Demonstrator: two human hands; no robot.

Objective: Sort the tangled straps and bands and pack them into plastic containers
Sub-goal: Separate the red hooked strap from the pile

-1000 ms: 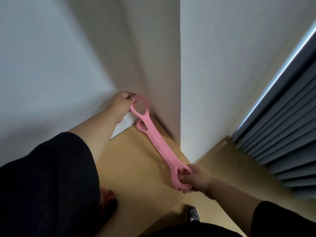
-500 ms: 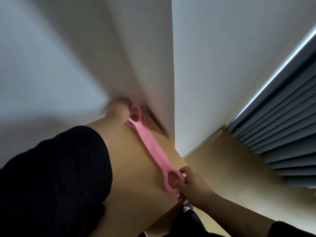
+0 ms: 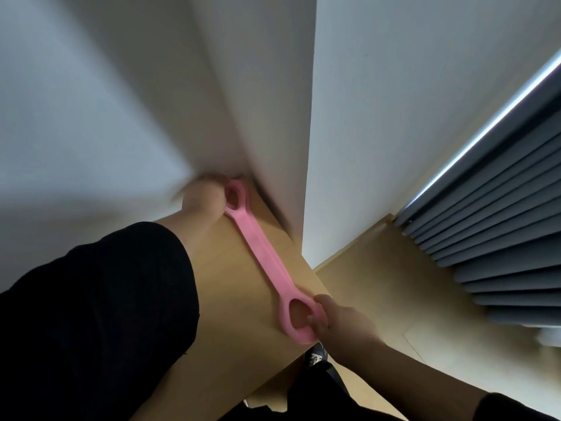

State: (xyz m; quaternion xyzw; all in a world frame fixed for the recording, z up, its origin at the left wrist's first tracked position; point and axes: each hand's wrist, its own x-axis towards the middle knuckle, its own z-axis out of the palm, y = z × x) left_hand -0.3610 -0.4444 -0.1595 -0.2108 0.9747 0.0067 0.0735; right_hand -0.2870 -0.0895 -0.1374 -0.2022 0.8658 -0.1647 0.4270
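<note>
**One pink band stretched between two hands over a wooden top**

White walls [image 3: 425, 101] fill most of the view, meeting at an outward corner just above the middle. Grey blind slats [image 3: 501, 238] hang at the right edge, stacked in a slanted row. Below the walls lies a tan wooden top [image 3: 230, 299], its near edge running down toward the bottom of the frame, with more tan floor [image 3: 379, 268] beyond it to the right.

Two arms come in, both in black sleeves. The left arm reaches far forward from the lower left, its forearm bare from the sleeve [image 3: 106, 314] up; the left hand [image 3: 203, 199] sits at the foot of the wall and is blurred, curled against the far loop of the band. Whether its fingers pass through that loop cannot be told. The right arm enters from the lower right; the right hand [image 3: 340, 320] grips the near loop, thumb on top and fingertips hooked through the hole.

There is one band [image 3: 261, 253]: pink, flat, with one oval loop at each end, two loops in all. It runs straight and diagonal from the left hand down to the right hand, just above or on the wooden top; which one cannot be told.

A dark shoe [image 3: 315, 357] shows just below the right hand.
</note>
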